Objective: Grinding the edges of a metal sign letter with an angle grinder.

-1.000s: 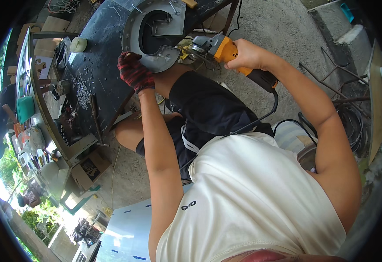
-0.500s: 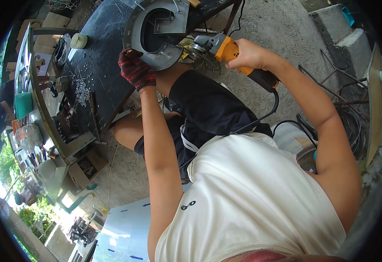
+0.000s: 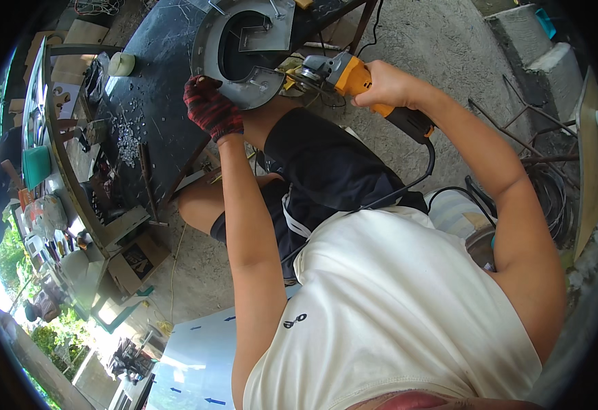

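Observation:
A curved, horseshoe-shaped grey metal piece (image 3: 209, 48) with a squared inner section lies on the edge of a dark tabletop (image 3: 150, 41). My left hand (image 3: 213, 109), in a red and black fingerless glove, has its fingers closed on the lower left rim of that piece. My right hand (image 3: 391, 85) grips a yellow and black angle grinder (image 3: 355, 76) by its body. The grinder's head points left, its wheel end beside the lower right of the metal piece; I cannot tell whether they touch. Its black cord hangs down across my lap.
Small metal bits (image 3: 130, 133) and a pale round container (image 3: 122, 64) are on the tabletop. A cluttered workbench (image 3: 100, 232) stands left. At right are bent metal rods (image 3: 511, 123), coiled wire (image 3: 552, 205), a board (image 3: 589, 164) and concrete steps (image 3: 517, 37). A pale sheet (image 3: 196, 348) lies behind me.
The metal piece has shifted very slightly up in the picture, with my left hand on it. My right hand and the grinder are in nearly the same place.

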### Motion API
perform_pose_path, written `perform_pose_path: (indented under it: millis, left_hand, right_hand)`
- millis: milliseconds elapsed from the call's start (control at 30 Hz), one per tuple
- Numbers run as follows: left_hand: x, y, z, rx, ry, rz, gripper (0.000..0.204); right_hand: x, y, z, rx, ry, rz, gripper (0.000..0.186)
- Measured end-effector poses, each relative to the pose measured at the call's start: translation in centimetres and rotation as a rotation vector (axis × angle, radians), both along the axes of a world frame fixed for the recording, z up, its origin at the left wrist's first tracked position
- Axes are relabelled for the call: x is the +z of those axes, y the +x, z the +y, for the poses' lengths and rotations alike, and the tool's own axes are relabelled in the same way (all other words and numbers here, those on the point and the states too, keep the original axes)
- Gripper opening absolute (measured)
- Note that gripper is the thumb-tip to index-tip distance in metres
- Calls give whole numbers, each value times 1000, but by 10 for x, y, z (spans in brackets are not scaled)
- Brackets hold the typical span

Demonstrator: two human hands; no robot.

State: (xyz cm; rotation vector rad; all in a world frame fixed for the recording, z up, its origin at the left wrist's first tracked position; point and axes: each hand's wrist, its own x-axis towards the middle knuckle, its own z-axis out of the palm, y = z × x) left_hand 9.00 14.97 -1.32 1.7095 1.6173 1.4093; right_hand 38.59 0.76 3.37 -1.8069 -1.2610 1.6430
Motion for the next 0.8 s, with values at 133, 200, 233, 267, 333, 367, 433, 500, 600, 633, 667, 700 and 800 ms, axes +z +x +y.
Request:
perform_pose_path:
  millis: [133, 200, 233, 267, 333, 367, 433, 500, 600, 633, 667, 700, 800]
  left_hand:
    - [4, 3, -2, -19, -39, -124, 20]
    - [5, 3, -3, -11, -36, -89, 20]
    - [4, 3, -3, -23, -41, -135, 20]
    - [4, 3, -3, -34, -46, -182, 21]
    - [2, 2, -1, -17, -33, -118, 20]
    - [1, 1, -1, 0, -21, -53, 19]
    - [1, 2, -1, -16, -20, -99, 20]
    - [1, 2, 0, -33, -19, -145, 21]
    - [2, 1, 0, -23, -32, -77, 19]
    - [1, 1, 0, -45, -46, -162, 19]
    - [1, 1, -1, -66, -60, -247, 19]
    - [1, 0, -1, -67, -57, -249, 19]
    - [-5, -7, -1, -61, -20, -137, 17]
  right_hand:
    - [-5, 0, -1, -8, -2, -7, 34]
    - [-6, 0, -1, -9, -7, -11, 34]
    - [-6, -1, -1, -9, -11, -14, 34]
    - [-8, -1, -1, -9, -10, -14, 34]
    - [-10, 0, -1, -5, 14, 9, 34]
    - [-10, 0, -1, -5, 14, 9, 34]
    - [-9, -1, -2, -2, 15, -9, 35]
    - [-10, 0, -1, -2, 7, -6, 35]
    - [-11, 0, -1, -3, -1, -9, 35]
    - [-12, 0, -1, -3, -1, -15, 36]
    - [-15, 0, -2, -2, 1, -15, 36]
    - [-20, 1, -2, 6, 18, -26, 36]
    - [-23, 2, -7, -8, -3, -16, 37]
